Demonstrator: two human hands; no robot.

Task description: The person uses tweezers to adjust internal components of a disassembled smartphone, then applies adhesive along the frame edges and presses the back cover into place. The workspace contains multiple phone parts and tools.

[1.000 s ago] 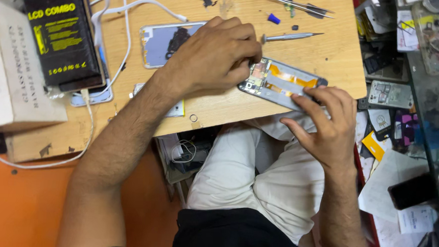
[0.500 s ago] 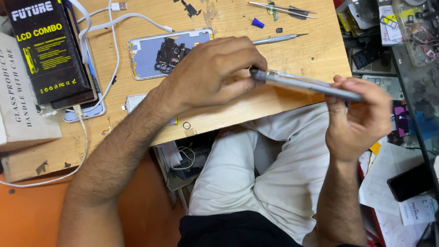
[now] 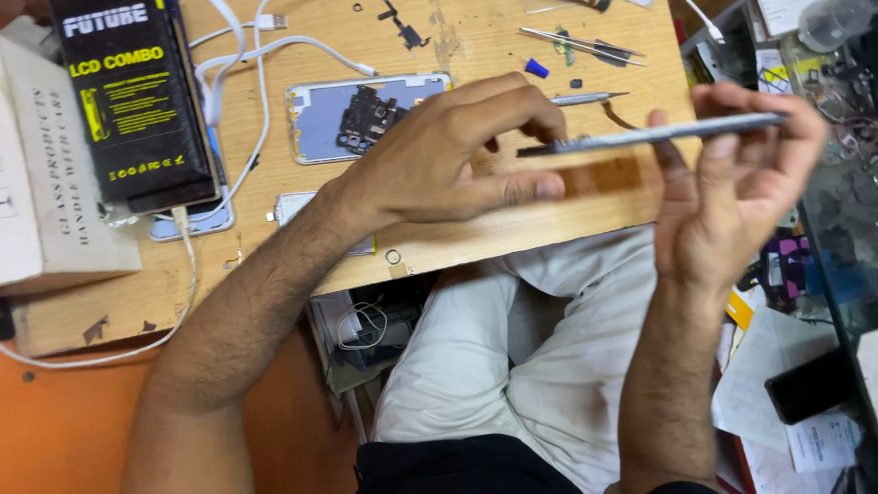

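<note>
Two hands up over the bench: the left hand and the right hand, with one thin phone panel pinched edge-on between them. Just beyond the left hand, one opened phone back. Two boxes well out past the left hand: one black box, one white box. Beyond both hands, one pair of tweezers and one small blue cap. White cables run about there; their number I cannot tell.
</note>
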